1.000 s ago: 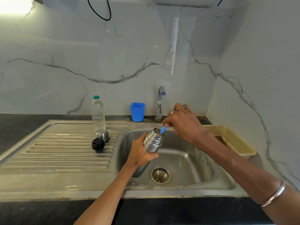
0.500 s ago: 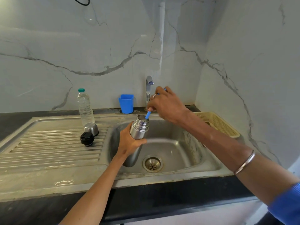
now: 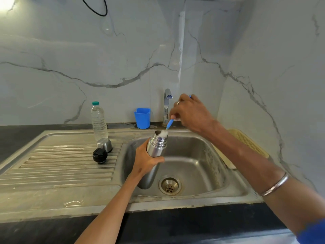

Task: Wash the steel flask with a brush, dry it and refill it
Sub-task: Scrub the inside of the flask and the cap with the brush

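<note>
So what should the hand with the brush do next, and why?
Probably push the brush deeper into the steel flask. Its white bristles sit only at the open mouth, the right hand grips the blue handle, and the left hand holds the flask tilted over the sink, so the inside likely needs scrubbing.

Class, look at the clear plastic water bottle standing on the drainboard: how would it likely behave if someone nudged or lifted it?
The water bottle is tall and narrow and stands upright on the ridged drainboard, so a push near its cap would probably tip it. Its thin clear plastic would likely give a little under a squeeze. It looks nearly full, so it is probably fairly heavy for its size.
</note>
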